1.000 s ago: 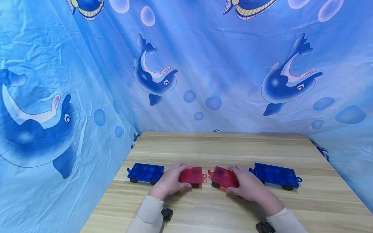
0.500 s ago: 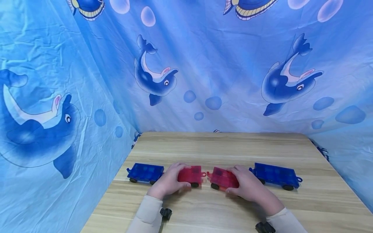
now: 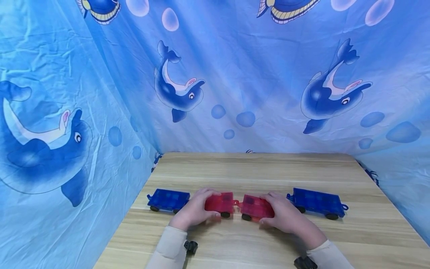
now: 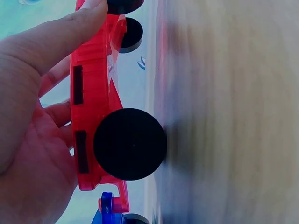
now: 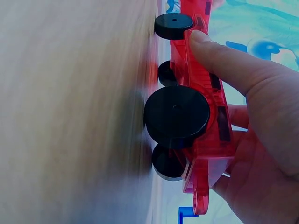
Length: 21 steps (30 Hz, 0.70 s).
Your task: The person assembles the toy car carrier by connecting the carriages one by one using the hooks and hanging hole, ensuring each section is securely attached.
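My left hand [image 3: 195, 208] grips the left red see-through toy train car [image 3: 220, 204] by its long sides, thumb on the near side. My right hand [image 3: 283, 211] holds the right red toy train car [image 3: 254, 206] likewise. Between the two cars, the left one's ring and the right one's hook overlap in the head view. The left wrist view shows the left car's black wheel [image 4: 131, 144] close to the tabletop; below, its red hook meets a blue ring [image 4: 106, 205]. In the right wrist view, the right car's red end ring [image 5: 201, 200] is just above a blue hook [image 5: 184, 212].
A blue toy train car [image 3: 169, 200] stands left of my left hand, its right end hidden by the hand. Another blue toy train car [image 3: 317, 203] stands right of my right hand. The wooden table [image 3: 255, 168] backs onto a blue dolphin-print curtain [image 3: 215, 82].
The right red car has turned straighter, its left end shifting slightly left and nearer to me. The gap between the two red cars' couplings has closed.
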### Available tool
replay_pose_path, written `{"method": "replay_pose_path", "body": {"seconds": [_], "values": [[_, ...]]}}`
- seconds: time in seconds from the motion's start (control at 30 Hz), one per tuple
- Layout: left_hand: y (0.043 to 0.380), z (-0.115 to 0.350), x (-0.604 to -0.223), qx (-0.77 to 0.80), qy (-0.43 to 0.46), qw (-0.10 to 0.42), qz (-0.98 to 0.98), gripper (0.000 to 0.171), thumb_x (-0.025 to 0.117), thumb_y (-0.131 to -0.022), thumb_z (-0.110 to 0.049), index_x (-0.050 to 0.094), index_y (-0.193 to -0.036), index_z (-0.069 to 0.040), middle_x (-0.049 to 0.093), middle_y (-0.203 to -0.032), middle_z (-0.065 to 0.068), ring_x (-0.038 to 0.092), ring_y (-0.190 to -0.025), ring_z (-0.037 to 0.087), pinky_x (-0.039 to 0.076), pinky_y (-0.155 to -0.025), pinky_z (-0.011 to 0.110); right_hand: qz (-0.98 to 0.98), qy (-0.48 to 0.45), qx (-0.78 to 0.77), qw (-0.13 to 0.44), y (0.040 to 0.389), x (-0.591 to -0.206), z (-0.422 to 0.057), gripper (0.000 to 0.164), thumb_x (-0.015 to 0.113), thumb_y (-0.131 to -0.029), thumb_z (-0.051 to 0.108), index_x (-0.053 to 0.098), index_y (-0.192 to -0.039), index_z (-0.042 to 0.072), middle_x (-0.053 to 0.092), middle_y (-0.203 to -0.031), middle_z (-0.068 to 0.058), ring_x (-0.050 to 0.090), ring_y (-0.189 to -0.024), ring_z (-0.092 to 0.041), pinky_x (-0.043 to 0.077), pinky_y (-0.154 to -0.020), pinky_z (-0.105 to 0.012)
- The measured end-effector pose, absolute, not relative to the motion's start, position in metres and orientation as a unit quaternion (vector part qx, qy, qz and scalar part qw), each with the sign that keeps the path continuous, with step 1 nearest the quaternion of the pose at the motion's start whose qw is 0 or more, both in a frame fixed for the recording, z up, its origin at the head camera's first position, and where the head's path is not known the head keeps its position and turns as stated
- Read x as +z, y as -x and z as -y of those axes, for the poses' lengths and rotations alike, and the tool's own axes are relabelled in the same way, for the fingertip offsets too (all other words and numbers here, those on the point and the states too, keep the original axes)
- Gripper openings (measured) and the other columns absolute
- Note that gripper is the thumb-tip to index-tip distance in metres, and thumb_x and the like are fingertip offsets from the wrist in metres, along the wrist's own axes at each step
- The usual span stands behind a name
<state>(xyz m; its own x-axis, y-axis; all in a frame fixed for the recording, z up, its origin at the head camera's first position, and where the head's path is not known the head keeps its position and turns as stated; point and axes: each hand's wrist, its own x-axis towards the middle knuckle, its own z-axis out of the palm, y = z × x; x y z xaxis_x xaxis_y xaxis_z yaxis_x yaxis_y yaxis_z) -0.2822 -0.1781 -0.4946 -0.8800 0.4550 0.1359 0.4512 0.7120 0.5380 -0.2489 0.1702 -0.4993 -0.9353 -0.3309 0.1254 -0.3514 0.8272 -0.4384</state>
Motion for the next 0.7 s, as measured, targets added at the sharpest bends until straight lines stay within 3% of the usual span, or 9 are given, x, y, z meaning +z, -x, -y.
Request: {"method": "replay_pose_path", "body": {"seconds": [0.7], "values": [[0.2813, 0.1758, -0.4938, 0.282, -0.248, 0.006, -0.927, 0.068, 0.09, -0.082, -0.045, 0.062, -0.142, -0.033, 0.056, -0.142, -0.011, 0.052, -0.131, 0.018, 0.052, -0.104, 0.046, 0.954, -0.191, 0.231, 0.015, 0.2494, -0.5053, -0.1674, 0.088, 0.093, -0.074, 0.054, 0.061, -0.147, 0.018, 0.062, -0.13, 0.004, 0.06, -0.117, -0.021, 0.054, -0.098, -0.053]]}}
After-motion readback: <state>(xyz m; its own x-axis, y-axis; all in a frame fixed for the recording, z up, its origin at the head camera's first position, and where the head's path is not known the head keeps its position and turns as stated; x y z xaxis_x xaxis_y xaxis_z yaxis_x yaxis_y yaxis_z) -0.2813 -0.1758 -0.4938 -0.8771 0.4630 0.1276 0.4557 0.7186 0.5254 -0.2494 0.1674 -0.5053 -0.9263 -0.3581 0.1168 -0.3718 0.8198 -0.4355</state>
